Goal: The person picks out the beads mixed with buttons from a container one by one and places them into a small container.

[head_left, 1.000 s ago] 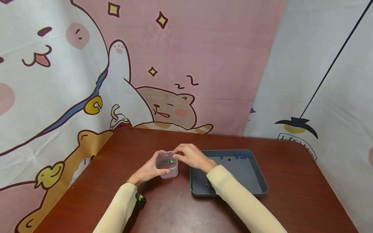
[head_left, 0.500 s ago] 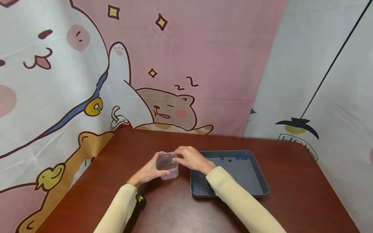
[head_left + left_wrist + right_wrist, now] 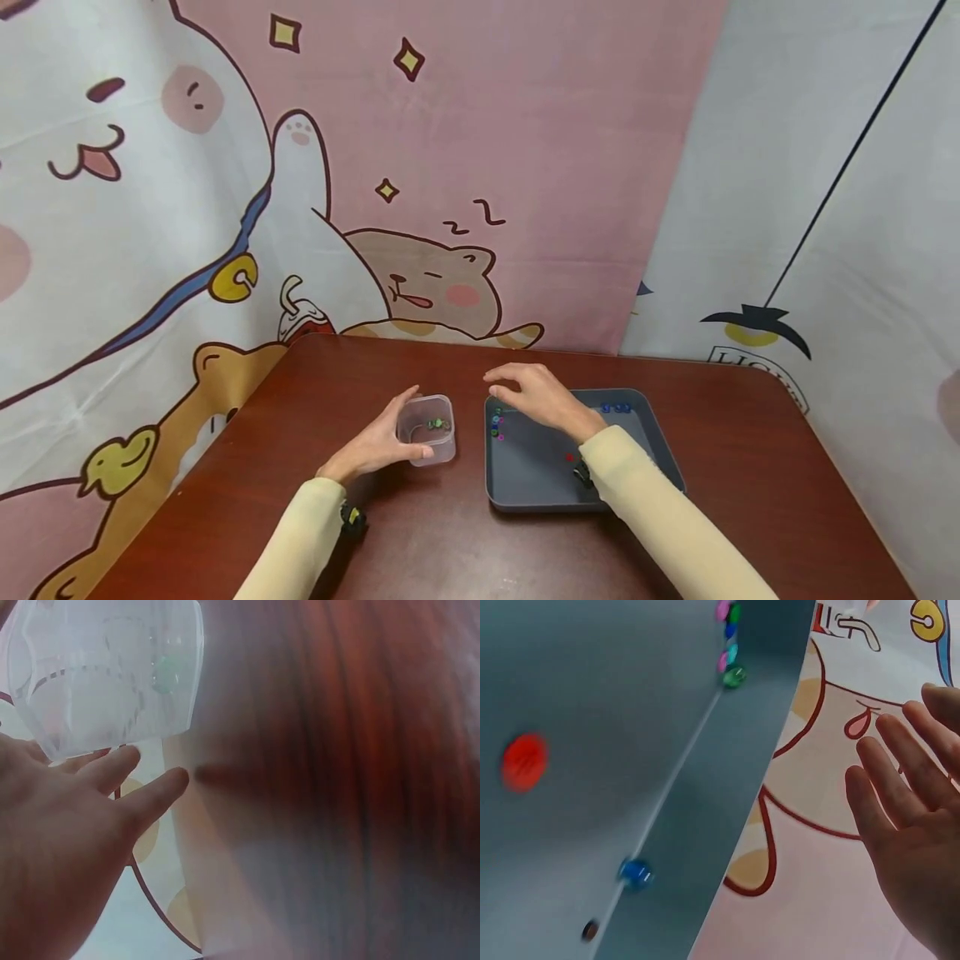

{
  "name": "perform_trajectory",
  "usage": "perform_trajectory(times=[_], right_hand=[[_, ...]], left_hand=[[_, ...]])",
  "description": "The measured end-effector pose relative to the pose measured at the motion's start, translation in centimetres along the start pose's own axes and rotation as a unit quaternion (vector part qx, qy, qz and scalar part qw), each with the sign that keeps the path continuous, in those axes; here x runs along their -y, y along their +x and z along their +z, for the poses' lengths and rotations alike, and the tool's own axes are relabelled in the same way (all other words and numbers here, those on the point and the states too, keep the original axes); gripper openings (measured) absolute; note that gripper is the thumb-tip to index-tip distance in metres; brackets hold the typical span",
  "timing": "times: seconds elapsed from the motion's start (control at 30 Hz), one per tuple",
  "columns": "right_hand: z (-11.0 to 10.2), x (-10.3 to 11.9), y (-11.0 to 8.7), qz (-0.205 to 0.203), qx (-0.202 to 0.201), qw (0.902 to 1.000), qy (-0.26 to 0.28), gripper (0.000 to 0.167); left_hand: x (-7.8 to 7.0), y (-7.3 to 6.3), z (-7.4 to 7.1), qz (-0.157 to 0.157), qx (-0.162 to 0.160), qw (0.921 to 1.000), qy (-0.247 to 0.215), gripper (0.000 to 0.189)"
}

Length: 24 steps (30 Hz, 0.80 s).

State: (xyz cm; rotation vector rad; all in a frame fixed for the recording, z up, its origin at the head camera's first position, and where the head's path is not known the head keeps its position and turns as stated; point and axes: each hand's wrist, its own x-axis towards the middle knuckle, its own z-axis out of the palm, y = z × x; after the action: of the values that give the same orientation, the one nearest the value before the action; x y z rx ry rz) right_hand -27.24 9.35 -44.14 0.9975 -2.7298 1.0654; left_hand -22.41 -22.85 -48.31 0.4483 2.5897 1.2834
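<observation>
My left hand (image 3: 371,446) holds a small clear plastic container (image 3: 444,454) upright, its thumb at the near side and fingers at the far side. Several small green beads (image 3: 438,424) lie inside. To the right, my right hand (image 3: 536,396) hovers over the far left part of a grey tray (image 3: 536,496); nothing shows between its loosely extended fingers. Along the tray's left side lies a group of small coloured beads (image 3: 496,422). Blue beads (image 3: 617,408) sit by the far wall, and a red button-like piece (image 3: 525,761) lies on the tray floor.
Container and tray stand apart on a dark red-brown wooden table (image 3: 420,533). In the right wrist view, a blue bead (image 3: 636,873) and a small brown piece (image 3: 590,930) lie beside the tray wall. A cartoon-printed cloth (image 3: 570,208) hangs behind the table.
My right hand has moved right, from the container's rim to above the tray, uncovering the beads at the tray's left side. The left hand stays on the container.
</observation>
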Motion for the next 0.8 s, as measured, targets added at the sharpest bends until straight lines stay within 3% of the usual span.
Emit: perform_trajectory(times=[0.2,0.4,0.8], right_hand=[[-0.1,-1.3,-1.3,0.005,0.023,0.9996,-0.014,0.029],[0.8,-2.1,-1.7,0.003,0.069,0.9973,-0.026,0.032],[2.4,-3.0,-1.4,0.025,0.113,0.993,-0.02,0.033]], left_hand=[[-0.1,-0.2,0.1,0.004,-0.028,0.9993,0.024,0.103],[0.2,-0.3,0.5,0.004,-0.04,0.9992,0.008,0.096],[0.7,-0.2,0.5,0.024,-0.024,0.9987,-0.038,0.084]])
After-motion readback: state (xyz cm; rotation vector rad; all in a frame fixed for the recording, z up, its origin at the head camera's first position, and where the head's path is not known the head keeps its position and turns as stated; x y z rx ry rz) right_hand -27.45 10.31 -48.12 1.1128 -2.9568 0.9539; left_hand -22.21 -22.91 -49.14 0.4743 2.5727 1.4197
